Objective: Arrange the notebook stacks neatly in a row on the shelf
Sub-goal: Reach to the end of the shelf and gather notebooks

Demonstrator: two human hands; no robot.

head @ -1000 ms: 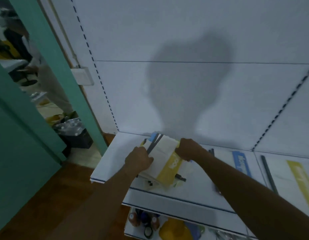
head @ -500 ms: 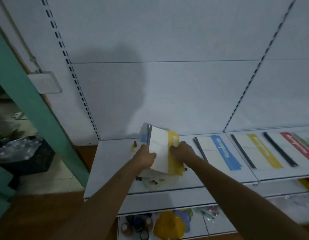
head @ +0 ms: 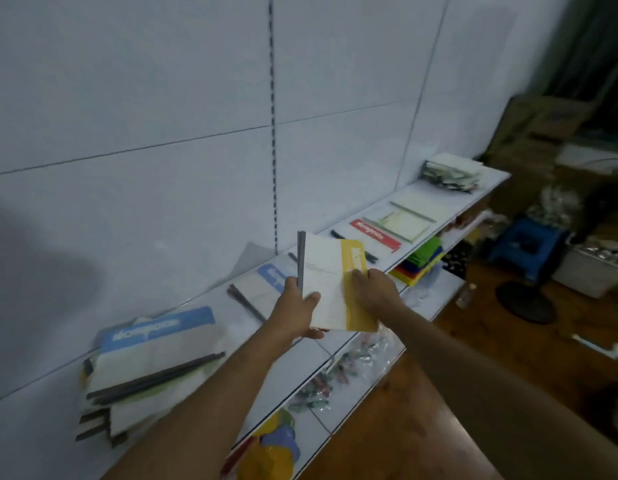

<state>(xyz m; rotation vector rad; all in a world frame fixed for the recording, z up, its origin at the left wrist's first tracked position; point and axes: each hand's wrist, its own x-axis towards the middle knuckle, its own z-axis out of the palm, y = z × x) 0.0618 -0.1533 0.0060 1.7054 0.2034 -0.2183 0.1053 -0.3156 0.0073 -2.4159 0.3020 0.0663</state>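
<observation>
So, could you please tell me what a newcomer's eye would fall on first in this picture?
Mid-frame, both hands hold a white notebook with a yellow band above the white shelf: the left hand grips its grey spine edge, and the right hand lies on the yellow band. At lower left sits an untidy pile of notebooks topped by a blue-banded one. Further right, notebooks lie flat in a row, among them a red-banded notebook.

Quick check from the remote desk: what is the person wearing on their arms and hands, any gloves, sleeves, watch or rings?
Nothing worn shows. The left hand and right hand are bare, no gloves. Both forearms are uncovered to the frame's edge, no sleeve, watch or band. The picture is too blurred to rule out a thin ring.
</observation>
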